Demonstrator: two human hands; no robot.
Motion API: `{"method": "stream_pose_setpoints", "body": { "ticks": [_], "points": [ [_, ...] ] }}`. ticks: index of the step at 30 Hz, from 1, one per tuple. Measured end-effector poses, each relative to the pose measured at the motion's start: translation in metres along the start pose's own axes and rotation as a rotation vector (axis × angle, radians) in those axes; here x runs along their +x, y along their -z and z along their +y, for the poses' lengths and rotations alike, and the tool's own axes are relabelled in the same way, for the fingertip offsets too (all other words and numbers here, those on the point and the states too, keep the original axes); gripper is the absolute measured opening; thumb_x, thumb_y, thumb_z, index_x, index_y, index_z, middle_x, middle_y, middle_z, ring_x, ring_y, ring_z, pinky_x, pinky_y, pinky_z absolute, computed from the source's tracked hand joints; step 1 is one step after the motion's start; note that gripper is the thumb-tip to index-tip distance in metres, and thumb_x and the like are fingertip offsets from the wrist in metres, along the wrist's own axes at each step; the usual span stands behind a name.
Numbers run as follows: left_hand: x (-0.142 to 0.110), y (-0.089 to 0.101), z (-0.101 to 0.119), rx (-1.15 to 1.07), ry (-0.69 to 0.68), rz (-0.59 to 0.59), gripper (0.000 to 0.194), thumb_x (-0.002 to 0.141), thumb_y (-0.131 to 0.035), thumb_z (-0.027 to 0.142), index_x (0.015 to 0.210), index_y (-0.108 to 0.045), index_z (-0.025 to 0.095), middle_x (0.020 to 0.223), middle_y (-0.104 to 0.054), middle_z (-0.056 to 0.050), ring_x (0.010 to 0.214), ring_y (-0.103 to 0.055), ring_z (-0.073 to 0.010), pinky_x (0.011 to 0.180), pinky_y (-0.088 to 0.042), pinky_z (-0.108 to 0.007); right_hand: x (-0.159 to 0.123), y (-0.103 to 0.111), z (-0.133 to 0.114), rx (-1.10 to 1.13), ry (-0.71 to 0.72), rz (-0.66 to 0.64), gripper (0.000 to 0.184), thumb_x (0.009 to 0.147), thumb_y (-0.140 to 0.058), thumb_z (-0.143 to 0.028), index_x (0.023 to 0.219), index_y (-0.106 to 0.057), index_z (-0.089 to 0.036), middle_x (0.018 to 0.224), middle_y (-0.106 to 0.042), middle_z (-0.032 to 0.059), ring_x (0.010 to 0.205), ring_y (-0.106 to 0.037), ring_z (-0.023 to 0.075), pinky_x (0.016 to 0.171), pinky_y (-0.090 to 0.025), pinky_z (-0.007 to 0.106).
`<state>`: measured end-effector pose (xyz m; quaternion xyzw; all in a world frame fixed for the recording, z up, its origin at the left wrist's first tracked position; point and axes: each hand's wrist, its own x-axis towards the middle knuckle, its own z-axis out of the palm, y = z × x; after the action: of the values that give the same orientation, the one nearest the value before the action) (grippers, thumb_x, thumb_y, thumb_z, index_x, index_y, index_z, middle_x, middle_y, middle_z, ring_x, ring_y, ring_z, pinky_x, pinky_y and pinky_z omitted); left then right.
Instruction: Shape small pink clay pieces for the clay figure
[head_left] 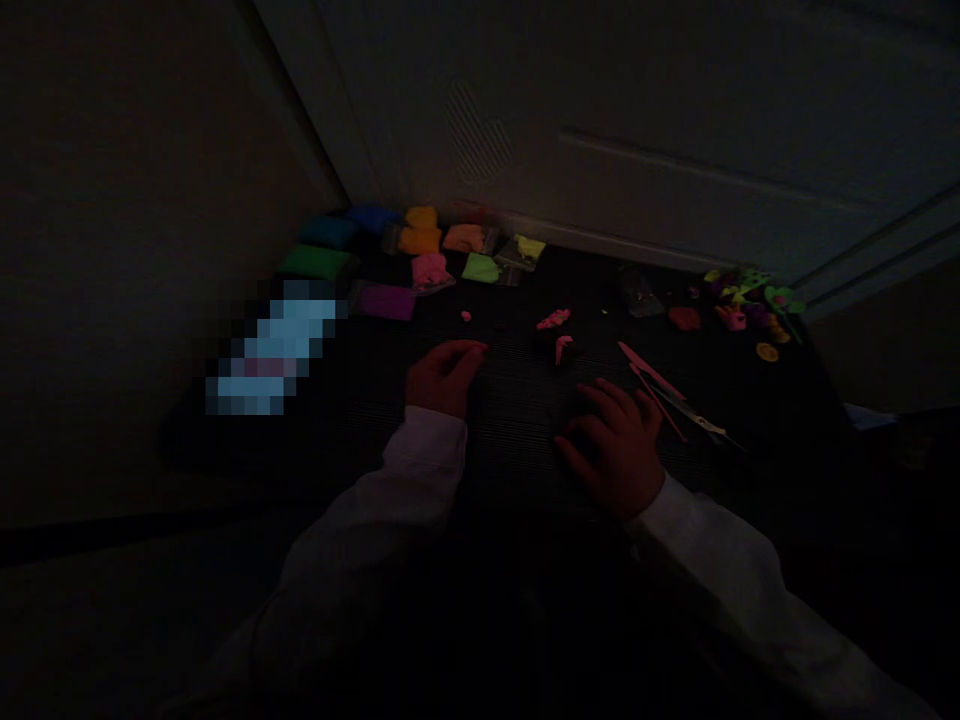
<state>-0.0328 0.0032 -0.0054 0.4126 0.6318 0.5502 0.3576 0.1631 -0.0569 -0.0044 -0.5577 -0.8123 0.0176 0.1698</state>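
Observation:
The scene is very dark. My left hand [444, 375] rests on a dark ribbed mat [510, 420], fingers curled inward, and whether they hold anything is hidden. My right hand [616, 442] lies flat on the mat with fingers spread, holding nothing. Just beyond both hands lie small pink clay pieces [556, 332] and a tiny pink crumb [466, 316]. A pair of pink-handled scissors [664, 390] lies right beside my right hand's fingertips.
Several packets of coloured clay [390, 255] (blue, green, orange, pink, purple, yellow) sit at the back left by a white door [675, 120]. Small clay figures [750, 305] and a red lump [684, 318] lie at the back right. A pixelated patch [270, 345] lies left.

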Motion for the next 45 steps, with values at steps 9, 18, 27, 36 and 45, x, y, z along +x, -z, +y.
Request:
{"method": "stream_pose_setpoints", "body": {
  "ticks": [9,18,27,36,45],
  "points": [
    [0.0,0.0,0.0,-0.001,0.002,-0.001,0.01,0.065,-0.059,0.023,0.071,-0.066,0.018,0.069,-0.065,0.0,0.067,-0.057,-0.012,0.066,-0.045,-0.024,-0.008,0.002,-0.007,-0.119,0.089,-0.144,0.054,0.081,-0.036,-0.053,0.125,-0.041,-0.024,0.14,-0.027,0.0118,0.126,-0.024,0.0272,0.098,-0.012,0.051],
    [0.0,0.0,0.0,0.004,0.0,-0.004,0.011,0.065,-0.058,0.024,0.07,-0.066,0.018,0.065,-0.063,0.001,0.063,-0.055,-0.0114,0.062,-0.044,-0.024,-0.01,0.0,-0.01,-0.185,0.041,-0.175,0.061,0.078,-0.032,-0.06,0.127,-0.039,-0.024,0.142,-0.019,0.0114,0.128,-0.018,0.0298,0.098,-0.009,0.054],
    [-0.001,-0.001,0.001,-0.01,0.011,-0.002,0.012,0.065,-0.058,0.025,0.071,-0.066,0.017,0.066,-0.064,0.0,0.063,-0.056,-0.0117,0.062,-0.044,-0.024,-0.013,-0.003,-0.014,-0.182,0.012,-0.159,0.062,0.078,-0.033,-0.061,0.127,-0.039,-0.024,0.142,-0.019,0.0122,0.128,-0.019,0.0294,0.099,-0.011,0.053],
    [0.0,-0.001,0.0,-0.022,0.014,-0.004,0.011,0.065,-0.059,0.024,0.07,-0.066,0.018,0.065,-0.064,0.001,0.064,-0.056,-0.012,0.063,-0.045,-0.024,-0.011,-0.004,-0.011,-0.201,-0.057,-0.113,0.063,0.079,-0.033,-0.058,0.129,-0.037,-0.019,0.142,-0.019,0.0151,0.128,-0.019,0.0297,0.099,-0.011,0.053],
    [0.0,0.0,0.0,-0.029,0.013,0.001,0.011,0.064,-0.058,0.024,0.07,-0.066,0.018,0.067,-0.064,0.001,0.064,-0.056,-0.012,0.063,-0.045,-0.024,-0.013,-0.002,-0.012,-0.206,-0.005,-0.164,0.061,0.079,-0.031,-0.06,0.129,-0.036,-0.027,0.143,-0.017,0.0107,0.128,-0.018,0.03,0.098,-0.012,0.054]
  ]
}}
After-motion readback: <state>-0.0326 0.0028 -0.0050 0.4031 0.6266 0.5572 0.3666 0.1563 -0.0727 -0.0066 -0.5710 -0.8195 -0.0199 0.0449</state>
